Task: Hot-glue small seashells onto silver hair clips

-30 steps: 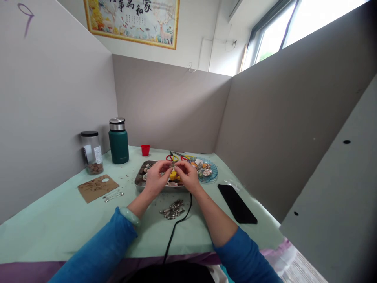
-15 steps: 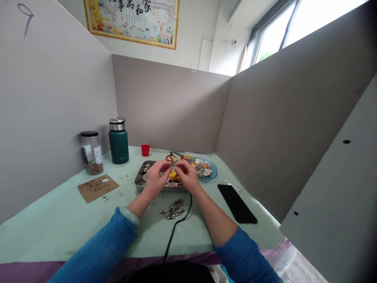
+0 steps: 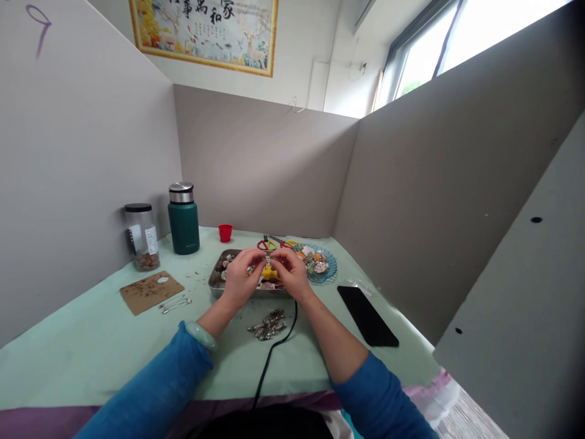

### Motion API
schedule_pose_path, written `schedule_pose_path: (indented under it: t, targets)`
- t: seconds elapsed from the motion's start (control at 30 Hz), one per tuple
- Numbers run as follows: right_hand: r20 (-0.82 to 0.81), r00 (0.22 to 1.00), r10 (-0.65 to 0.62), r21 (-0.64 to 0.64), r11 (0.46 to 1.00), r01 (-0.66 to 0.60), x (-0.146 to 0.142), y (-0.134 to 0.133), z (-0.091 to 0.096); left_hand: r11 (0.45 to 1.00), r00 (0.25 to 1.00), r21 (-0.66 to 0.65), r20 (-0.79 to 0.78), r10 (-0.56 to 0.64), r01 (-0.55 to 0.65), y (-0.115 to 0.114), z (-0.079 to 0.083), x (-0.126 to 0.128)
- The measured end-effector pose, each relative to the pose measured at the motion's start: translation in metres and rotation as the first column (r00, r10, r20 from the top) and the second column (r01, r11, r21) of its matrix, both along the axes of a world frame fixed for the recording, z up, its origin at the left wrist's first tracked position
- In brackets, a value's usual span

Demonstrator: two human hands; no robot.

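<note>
My left hand point(image 3: 241, 277) and my right hand point(image 3: 289, 273) meet fingertip to fingertip above a metal tray point(image 3: 216, 281) that holds several small shells or beads. Both pinch a tiny pale piece point(image 3: 267, 261) between them; I cannot make out what it is. A yellow object point(image 3: 269, 273) lies in the tray just under the fingers. A pile of small metal clips point(image 3: 269, 324) rests on the green table cover in front of the tray. A jade bangle point(image 3: 201, 335) circles my left wrist.
A blue glass dish point(image 3: 329, 264) with small pieces stands right of the tray, scissors point(image 3: 270, 243) behind it. A black phone point(image 3: 368, 315) lies at right. A green flask point(image 3: 183, 218), a jar point(image 3: 142, 236), a red cup point(image 3: 225, 232), a brown card point(image 3: 152, 291) sit left. Grey partitions enclose the desk.
The fingertips have shifted slightly on the tiny piece and it has come a little lower toward the tray. The arms and everything on the table stay where they were.
</note>
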State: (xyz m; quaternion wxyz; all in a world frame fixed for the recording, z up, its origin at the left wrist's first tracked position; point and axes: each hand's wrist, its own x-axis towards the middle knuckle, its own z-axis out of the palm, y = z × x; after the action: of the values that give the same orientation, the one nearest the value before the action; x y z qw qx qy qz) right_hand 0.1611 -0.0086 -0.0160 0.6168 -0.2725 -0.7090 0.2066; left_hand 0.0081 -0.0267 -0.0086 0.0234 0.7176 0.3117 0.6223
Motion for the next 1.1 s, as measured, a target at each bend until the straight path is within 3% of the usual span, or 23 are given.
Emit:
schedule_pose_path:
  t: [0.3, 0.8, 1.1]
  targets:
    - [-0.018, 1.0, 0.024, 0.009, 1.0, -0.024, 0.0005, 0.0017, -0.0024, 1.0, 1.0, 0.02, -0.017, 0.008, -0.007, 0.0008, -0.0015, -0.0007]
    - [-0.076, 0.996, 0.055, -0.126, 0.99, -0.065, -0.002, -0.0021, -0.0001, 0.998, 1.0, -0.058, 0.018, 0.002, -0.001, -0.0012, 0.0016, 0.0002]
    - [-0.093, 0.992, 0.084, -0.147, 0.984, -0.097, -0.0022, 0.001, -0.0027, 0.98, 0.993, -0.18, 0.093, -0.067, 0.083, 0.0054, -0.0025, 0.0]
